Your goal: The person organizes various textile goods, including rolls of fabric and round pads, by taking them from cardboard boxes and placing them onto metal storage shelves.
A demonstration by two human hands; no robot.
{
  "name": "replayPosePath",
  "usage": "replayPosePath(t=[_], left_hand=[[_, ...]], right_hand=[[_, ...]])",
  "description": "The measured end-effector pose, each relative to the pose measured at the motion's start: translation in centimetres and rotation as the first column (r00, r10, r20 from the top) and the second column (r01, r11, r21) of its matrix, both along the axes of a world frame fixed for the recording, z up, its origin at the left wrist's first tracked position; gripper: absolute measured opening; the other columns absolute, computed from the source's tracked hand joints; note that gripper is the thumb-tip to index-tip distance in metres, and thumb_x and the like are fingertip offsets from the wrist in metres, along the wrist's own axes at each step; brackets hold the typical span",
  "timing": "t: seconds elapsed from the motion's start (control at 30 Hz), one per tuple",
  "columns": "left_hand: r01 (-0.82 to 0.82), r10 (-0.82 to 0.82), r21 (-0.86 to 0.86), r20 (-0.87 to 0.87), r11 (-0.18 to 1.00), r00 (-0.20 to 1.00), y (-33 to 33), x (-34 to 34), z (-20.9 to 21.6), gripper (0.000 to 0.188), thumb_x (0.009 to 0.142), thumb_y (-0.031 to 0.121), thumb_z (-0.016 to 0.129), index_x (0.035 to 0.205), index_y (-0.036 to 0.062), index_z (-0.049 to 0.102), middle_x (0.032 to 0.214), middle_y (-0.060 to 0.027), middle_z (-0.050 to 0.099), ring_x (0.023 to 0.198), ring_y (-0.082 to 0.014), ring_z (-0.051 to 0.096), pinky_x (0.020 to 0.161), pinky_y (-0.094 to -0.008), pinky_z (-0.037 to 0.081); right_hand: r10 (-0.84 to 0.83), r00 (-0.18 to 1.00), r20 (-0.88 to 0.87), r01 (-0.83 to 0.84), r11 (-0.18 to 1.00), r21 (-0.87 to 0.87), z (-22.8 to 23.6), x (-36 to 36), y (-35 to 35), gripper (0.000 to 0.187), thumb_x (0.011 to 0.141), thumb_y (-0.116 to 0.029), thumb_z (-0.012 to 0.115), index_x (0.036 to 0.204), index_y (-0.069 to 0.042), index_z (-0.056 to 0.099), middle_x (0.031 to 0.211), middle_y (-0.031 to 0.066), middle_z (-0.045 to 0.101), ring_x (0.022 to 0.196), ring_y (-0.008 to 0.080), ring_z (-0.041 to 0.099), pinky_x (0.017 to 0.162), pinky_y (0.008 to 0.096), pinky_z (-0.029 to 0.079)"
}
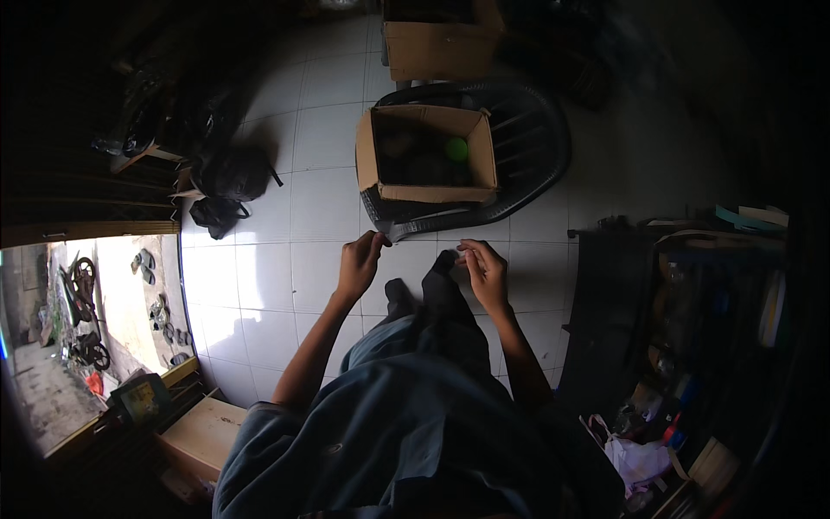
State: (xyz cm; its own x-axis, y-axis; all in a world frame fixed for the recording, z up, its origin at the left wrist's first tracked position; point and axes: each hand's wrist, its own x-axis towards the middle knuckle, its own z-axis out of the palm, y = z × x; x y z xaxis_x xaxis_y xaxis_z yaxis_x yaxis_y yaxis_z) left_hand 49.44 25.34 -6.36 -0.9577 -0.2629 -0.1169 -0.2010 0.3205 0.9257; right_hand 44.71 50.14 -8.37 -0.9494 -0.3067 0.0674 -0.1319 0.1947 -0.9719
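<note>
My left hand (pixel 360 265) is closed in a pinch in front of the black plastic chair (pixel 527 147). A thin, greyish, see-through piece (pixel 391 231) shows at its fingertips; its kind is hard to tell. To the right, my right hand (pixel 486 275) is pinched too, with a tiny pale bit at the fingertips that is too small to name. The two hands are apart, above my dark-socked feet. On the chair seat beyond them stands an open cardboard box (pixel 441 194). A round green thing (pixel 456 150) lies inside it among dark contents that the shadow hides.
Another cardboard box (pixel 441 50) stands behind the chair. On the white tiled floor (pixel 324 203) at left lies a black bag (pixel 238 173). A dark cabinet (pixel 601 303) and cluttered shelves stand at right. A bright doorway opens at left, near a wooden box (pixel 207 432).
</note>
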Motion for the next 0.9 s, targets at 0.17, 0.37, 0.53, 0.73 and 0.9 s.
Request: replayPosePath(t=[0.17, 0.37, 0.53, 0.73, 0.9], left_hand=[[0.134, -0.137, 0.07, 0.035, 0.989, 0.99, -0.4, -7.9, -4.8, 0.026, 0.094, 0.021, 0.055, 0.086, -0.0028, 0.063, 0.057, -0.0052, 0.053, 0.052, -0.0111, 0.05, 0.053, -0.0271, 0.044], [0.224, -0.259, 0.165, 0.238, 0.961, 0.936, -0.2, -16.9, -11.0, 0.025, 0.091, 0.021, 0.057, 0.088, -0.0031, 0.063, 0.065, -0.0069, 0.06, 0.058, -0.0121, 0.058, 0.057, -0.029, 0.048], [0.305, -0.275, -0.182, 0.173, 0.935, 0.946, -2.2, -23.6, -27.7, 0.017, 0.081, 0.012, 0.058, 0.094, 0.0002, 0.06, 0.07, -0.0131, 0.063, 0.067, -0.0251, 0.065, 0.06, -0.0336, 0.05], [0.496, -0.362, -0.361, 0.377, 0.79, 0.852, -2.0, -30.3, -41.7, 0.052, 0.078, 0.028, 0.066, 0.117, -0.0028, 0.05, 0.108, -0.0287, 0.057, 0.102, -0.0426, 0.056, 0.089, -0.0476, 0.047], [0.563, -0.458, -0.241, 0.378, 0.79, 0.805, -2.0, -30.3, -48.5, 0.07, 0.076, 0.04, 0.068, 0.126, -0.0031, 0.045, 0.113, -0.0303, 0.056, 0.106, -0.0433, 0.055, 0.093, -0.0454, 0.045]], right_hand=[[-0.115, 0.992, 0.047, 0.119, 0.988, -0.099, -2.0, -4.3, -2.0, 0.018, 0.092, -0.007, 0.055, 0.103, 0.007, 0.061, 0.089, 0.015, 0.068, 0.072, 0.0175, 0.068, 0.064, 0.0257, 0.054], [-0.175, 0.983, 0.051, 0.177, 0.983, -0.048, -8.5, -12.1, -2.8, 0.017, 0.088, -0.007, 0.061, 0.1, 0.005, 0.063, 0.085, 0.0133, 0.069, 0.071, 0.0175, 0.068, 0.064, 0.0259, 0.052], [-0.217, 0.961, 0.173, 0.215, 0.976, 0.031, -11.7, -16.7, -2.7, 0.016, 0.086, -0.006, 0.06, 0.101, 0.001, 0.063, 0.086, 0.0131, 0.069, 0.077, 0.0181, 0.068, 0.069, 0.0286, 0.052], [-0.286, 0.917, 0.278, 0.273, 0.958, 0.086, -16.2, -17.5, -0.5, 0.014, 0.09, -0.005, 0.054, 0.099, 0.003, 0.061, 0.088, 0.0122, 0.067, 0.078, 0.0193, 0.068, 0.072, 0.0302, 0.054], [-0.426, 0.841, 0.333, 0.401, 0.905, 0.144, -17.7, -15.5, 1.0, 0.013, 0.09, -0.001, 0.055, 0.101, 0.002, 0.061, 0.089, 0.0127, 0.067, 0.075, 0.0186, 0.068, 0.067, 0.0281, 0.052]])
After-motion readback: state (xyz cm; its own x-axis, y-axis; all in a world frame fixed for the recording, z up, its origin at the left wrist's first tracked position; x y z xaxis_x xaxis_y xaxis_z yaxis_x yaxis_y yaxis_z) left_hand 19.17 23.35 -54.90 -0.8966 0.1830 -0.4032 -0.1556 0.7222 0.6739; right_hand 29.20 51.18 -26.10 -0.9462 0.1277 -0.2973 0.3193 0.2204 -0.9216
